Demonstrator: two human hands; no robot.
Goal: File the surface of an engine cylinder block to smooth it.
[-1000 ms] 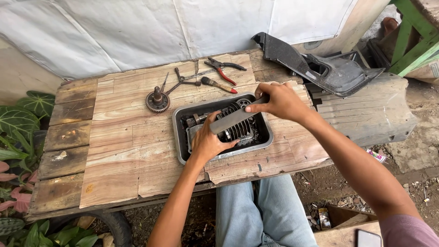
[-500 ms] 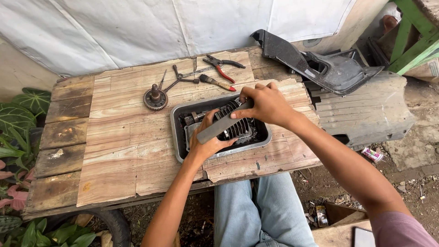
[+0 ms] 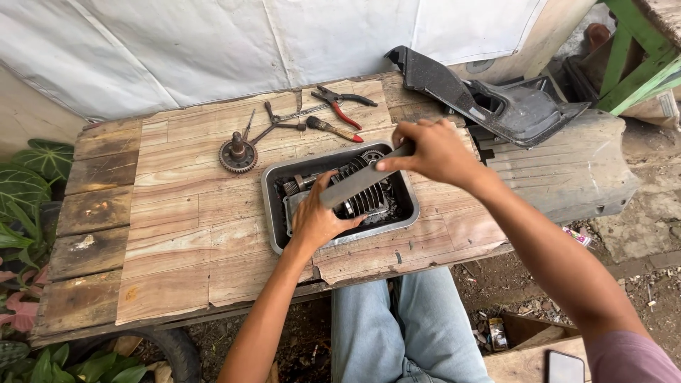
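Both hands grip one flat grey metal bar [image 3: 363,179]: the left hand [image 3: 317,221] closed on its near end, the right hand [image 3: 433,150] pinching the far end. Beneath them sits a metal tray [image 3: 273,213] holding a finned engine part [image 3: 358,198]. Beyond the hands lie red-handled pliers [image 3: 343,103], and further left a gear [image 3: 237,155].

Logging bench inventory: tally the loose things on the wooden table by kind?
Pliers, red-handled: 1
Screwdriver: 1
Thin metal tools: about 3, hard to separate
Gear on shaft: 1
Metal tray of engine parts: 1
Flat file, held by both hands: 1
Total: about 8
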